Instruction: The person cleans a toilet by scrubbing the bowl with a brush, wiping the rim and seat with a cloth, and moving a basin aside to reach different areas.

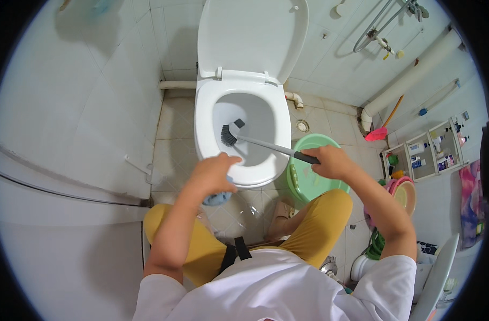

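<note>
A white toilet (204, 128) stands in front of me with its seat down and its lid (252, 35) raised. My right hand (332, 161) grips the dark end of a long grey-handled toilet brush (266, 144). The brush's dark bristles are inside the bowl, towards its left side. At the front left of the seat is my left hand (211, 174), its fingers curled round a blue-grey cloth (217, 199) that hangs below. One finger points out over the seat's front rim. The hand hides part of the cloth.
Right of the toilet, a green basin (314, 179) sits on the tiled floor, beside my right knee. Further right are a rack of bottles (423, 152), stacked basins (403, 192) and a pink brush (376, 134) against the wall. A floor drain (302, 125) lies behind the green basin.
</note>
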Action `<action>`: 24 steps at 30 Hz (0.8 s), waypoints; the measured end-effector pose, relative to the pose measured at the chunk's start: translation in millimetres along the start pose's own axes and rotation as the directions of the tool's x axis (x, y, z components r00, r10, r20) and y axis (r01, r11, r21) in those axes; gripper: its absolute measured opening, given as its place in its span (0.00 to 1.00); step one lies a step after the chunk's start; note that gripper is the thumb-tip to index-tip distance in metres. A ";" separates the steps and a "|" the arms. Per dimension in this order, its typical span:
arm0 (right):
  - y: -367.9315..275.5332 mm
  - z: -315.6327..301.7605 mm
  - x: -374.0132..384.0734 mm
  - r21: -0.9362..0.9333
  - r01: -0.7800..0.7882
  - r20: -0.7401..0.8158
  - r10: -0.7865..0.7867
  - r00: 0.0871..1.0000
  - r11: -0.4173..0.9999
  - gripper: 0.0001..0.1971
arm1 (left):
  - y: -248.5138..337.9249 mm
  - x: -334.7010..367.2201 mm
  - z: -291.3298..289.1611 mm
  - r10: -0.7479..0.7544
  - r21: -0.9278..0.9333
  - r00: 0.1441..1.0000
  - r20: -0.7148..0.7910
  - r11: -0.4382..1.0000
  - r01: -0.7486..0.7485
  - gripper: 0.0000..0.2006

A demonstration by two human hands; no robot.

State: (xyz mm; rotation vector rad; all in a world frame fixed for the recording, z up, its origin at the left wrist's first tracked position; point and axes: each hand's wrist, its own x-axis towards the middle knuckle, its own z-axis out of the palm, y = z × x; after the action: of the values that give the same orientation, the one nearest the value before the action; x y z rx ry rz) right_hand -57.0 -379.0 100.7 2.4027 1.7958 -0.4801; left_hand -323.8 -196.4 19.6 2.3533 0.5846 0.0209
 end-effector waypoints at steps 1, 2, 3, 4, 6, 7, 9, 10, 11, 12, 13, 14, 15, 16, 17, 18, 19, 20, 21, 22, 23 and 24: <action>-6.0 -4.2 -1.2 0.002 0.007 -0.007 -0.007 1.000 1.000 0.22 | 2.2 -1.8 9.8 0.081 0.121 0.996 0.034 0.989 -0.085 0.38; -16.1 -10.3 -3.7 -0.042 0.000 0.005 0.000 1.000 0.999 0.23 | 5.1 -3.4 18.8 0.078 0.129 0.996 0.035 0.988 -0.082 0.38; -23.6 -16.6 -7.7 -0.085 -0.007 0.017 0.008 1.000 0.996 0.23 | 8.5 -4.5 26.9 0.065 0.214 0.997 0.051 0.974 -0.075 0.40; -29.2 -22.4 -14.0 -0.081 -0.006 0.014 0.007 1.000 0.997 0.23 | 10.0 -4.7 33.2 0.052 0.295 0.996 0.066 0.953 -0.070 0.43; -38.1 -28.1 -26.1 -0.134 -0.006 -0.043 0.000 0.999 0.991 0.24 | 7.9 -2.4 41.5 0.018 0.340 0.998 0.063 0.940 -0.038 0.44; -39.1 -24.5 -34.9 -0.137 -0.007 -0.048 0.000 0.999 0.991 0.24 | 8.8 0.7 45.3 -0.010 0.376 0.999 0.053 0.927 -0.010 0.45; -39.1 -13.7 -55.2 -0.268 -0.005 -0.089 -0.019 0.996 0.963 0.24 | 11.1 5.6 50.5 -0.041 0.429 0.997 0.059 0.903 0.011 0.43; -34.0 -11.8 -61.3 -0.206 -0.004 -0.105 -0.018 0.994 0.978 0.25 | 13.8 9.4 51.6 -0.062 0.480 0.995 0.078 0.877 0.018 0.41; -28.7 -12.5 -66.3 -0.205 -0.008 -0.114 -0.016 0.993 0.979 0.25 | 16.7 12.4 52.2 -0.057 0.487 0.996 0.074 0.874 0.014 0.41; -23.1 -13.8 -70.9 -0.101 0.027 -0.156 -0.042 0.987 0.995 0.26 | 19.9 14.8 52.3 -0.072 0.512 0.995 0.073 0.859 0.024 0.37; -19.2 -14.0 -75.8 0.004 0.071 -0.197 -0.069 0.978 0.997 0.27 | 21.6 14.3 52.9 -0.092 0.535 0.993 0.072 0.844 0.039 0.33; -16.3 -14.1 -81.7 0.006 0.074 -0.203 -0.071 0.977 0.997 0.27 | 21.3 14.0 54.6 -0.093 0.541 0.993 0.070 0.840 0.040 0.33; -14.3 -14.1 -88.6 0.248 0.053 -0.161 -0.012 0.987 0.967 0.27 | 19.7 13.9 57.4 -0.082 0.553 0.996 0.043 0.832 0.044 0.30; -12.0 -14.4 -95.6 0.471 0.025 -0.112 0.032 0.993 0.882 0.27 | 18.9 15.2 58.1 -0.067 0.567 0.998 0.012 0.823 0.049 0.27; -9.4 -12.9 -103.7 0.470 0.033 -0.124 0.030 0.992 0.882 0.27 | 18.9 17.3 58.1 -0.064 0.574 0.998 0.003 0.818 0.050 0.27; -7.4 -9.2 -113.2 0.727 -0.085 0.001 0.123 0.992 0.682 0.27 | 18.9 19.4 57.9 -0.060 0.586 0.998 0.011 0.809 0.042 0.26; -5.0 -2.6 -122.9 0.894 -0.202 0.148 0.162 0.976 0.399 0.27 | 19.0 20.4 55.8 -0.060 0.603 0.998 0.021 0.797 0.036 0.25; -0.6 9.3 -131.5 0.953 -0.149 0.118 0.129 0.985 0.265 0.27 | 19.9 22.0 54.0 -0.056 0.610 0.998 0.015 0.791 0.035 0.25; -1.5 17.2 -139.8 0.979 -0.137 0.117 0.136 0.984 0.151 0.26 | 20.6 23.4 51.4 -0.048 0.617 0.998 0.035 0.787 0.016 0.24; -2.8 26.6 -147.3 0.991 -0.109 0.095 0.160 0.983 0.078 0.27 | 21.5 24.5 47.6 -0.043 0.625 0.998 0.054 0.780 -0.001 0.23; -4.0 35.9 -153.4 0.997 -0.080 0.078 0.181 0.980 0.004 0.28 | 24.0 23.5 41.8 -0.046 0.635 0.998 0.049 0.773 0.004 0.23; -5.4 41.5 -159.9 0.998 -0.071 0.070 0.173 0.982 -0.002 0.28 | 27.6 20.6 34.6 -0.042 0.638 0.997 0.058 0.770 -0.005 0.22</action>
State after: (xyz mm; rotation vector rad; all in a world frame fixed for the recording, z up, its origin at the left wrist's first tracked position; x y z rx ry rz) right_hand -110.4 -535.0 111.7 3.2510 1.1957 -2.4623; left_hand -288.1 -227.8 8.3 2.9958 0.6533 -0.3202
